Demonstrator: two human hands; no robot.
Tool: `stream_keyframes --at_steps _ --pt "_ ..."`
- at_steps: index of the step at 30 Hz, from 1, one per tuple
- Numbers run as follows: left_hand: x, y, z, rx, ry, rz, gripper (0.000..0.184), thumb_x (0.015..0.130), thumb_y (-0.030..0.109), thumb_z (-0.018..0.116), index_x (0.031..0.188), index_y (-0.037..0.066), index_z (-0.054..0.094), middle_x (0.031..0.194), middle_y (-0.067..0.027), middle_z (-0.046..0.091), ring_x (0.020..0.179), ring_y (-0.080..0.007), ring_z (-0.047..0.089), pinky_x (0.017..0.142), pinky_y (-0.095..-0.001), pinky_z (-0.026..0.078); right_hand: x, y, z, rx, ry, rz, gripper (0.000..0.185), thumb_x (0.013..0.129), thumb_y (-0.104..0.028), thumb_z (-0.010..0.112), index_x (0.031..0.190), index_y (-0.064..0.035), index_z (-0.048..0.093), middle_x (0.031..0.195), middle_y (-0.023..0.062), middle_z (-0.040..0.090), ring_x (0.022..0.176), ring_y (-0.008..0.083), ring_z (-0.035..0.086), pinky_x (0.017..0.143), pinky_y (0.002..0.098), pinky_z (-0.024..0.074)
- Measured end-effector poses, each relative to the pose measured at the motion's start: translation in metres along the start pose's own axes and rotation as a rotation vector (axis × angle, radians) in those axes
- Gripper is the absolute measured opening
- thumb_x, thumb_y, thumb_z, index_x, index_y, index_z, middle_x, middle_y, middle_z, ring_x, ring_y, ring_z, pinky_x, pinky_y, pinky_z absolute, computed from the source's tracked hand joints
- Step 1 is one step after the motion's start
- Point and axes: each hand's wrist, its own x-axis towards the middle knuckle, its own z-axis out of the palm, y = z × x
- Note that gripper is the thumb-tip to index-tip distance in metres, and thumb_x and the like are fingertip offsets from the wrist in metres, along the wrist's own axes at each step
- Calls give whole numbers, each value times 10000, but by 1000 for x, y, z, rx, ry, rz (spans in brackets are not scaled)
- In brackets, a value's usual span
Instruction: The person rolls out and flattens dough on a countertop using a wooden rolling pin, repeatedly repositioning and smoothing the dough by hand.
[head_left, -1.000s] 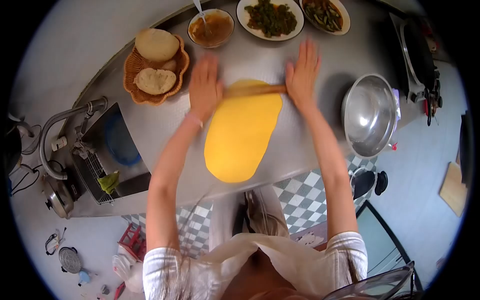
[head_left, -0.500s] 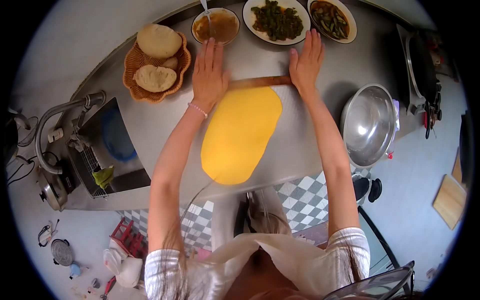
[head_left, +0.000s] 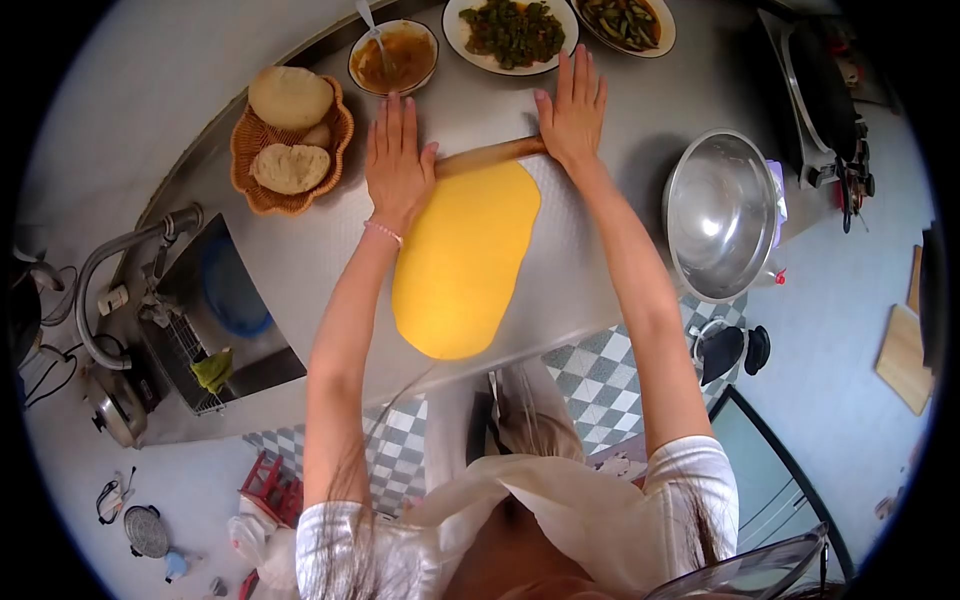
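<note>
A smooth yellow sheet of dough (head_left: pixel 465 262), long and rounded, lies flat on the metal counter. Across its far end rests a wooden rolling pin (head_left: pixel 490 156), slightly blurred. My left hand (head_left: pixel 400 172) lies palm down over the pin's left end, fingers stretched forward toward a bowl of brown sauce. Over the right end is my right hand (head_left: pixel 574 118), also flat, its fingers straight and the thumb apart. Neither hand wraps around the pin; the palms hide its ends.
A wicker basket (head_left: pixel 342 150) with round breads stands left of the sauce bowl (head_left: pixel 425 72). Two plated dishes sit at the back, one a white plate (head_left: pixel 567 48) of green food. A steel bowl (head_left: pixel 720 215) is at right, a sink (head_left: pixel 255 350) at left.
The whole view has turned slightly, so the counter items appear farther left and most sit higher. Both hands remain flat at the pin's ends, by the dough's far edge.
</note>
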Motion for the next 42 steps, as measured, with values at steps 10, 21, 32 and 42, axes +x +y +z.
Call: stream_keyframes --at_steps 10,21,32,42 --pt "5 -13 2 7 -44 78 643 891 312 498 1442 41 310 1523 -151 268 1391 -320 276 1134 -464 219 20 2 8 2 46 -75 664 864 -320 563 1441 -96 323 1528 170 230 1404 346 223 1133 542 127" --pt "-122 40 -45 -268 -393 19 552 882 223 540 1380 30 402 1407 -172 394 1312 -349 354 1121 -459 243 -142 -20 -84 74 -308 9 510 760 -131 691 1240 -94 524 1210 108 506 1186 282 450 1082 473 262" --pt "-29 28 6 -148 -203 272 559 949 330 434 1427 56 341 1487 -152 323 1379 -330 283 1126 -456 238 -125 -24 -70 -124 -167 207 592 851 -287 589 1367 -57 412 1442 160 357 1365 336 288 1124 520 171" --pt "-92 23 -17 -223 -392 312 602 890 281 479 1407 3 346 1467 -200 336 1366 -364 300 1137 -482 199 -188 -49 -87 -87 -357 230 592 862 -295 579 1369 -36 417 1455 186 347 1391 344 259 1133 531 158"
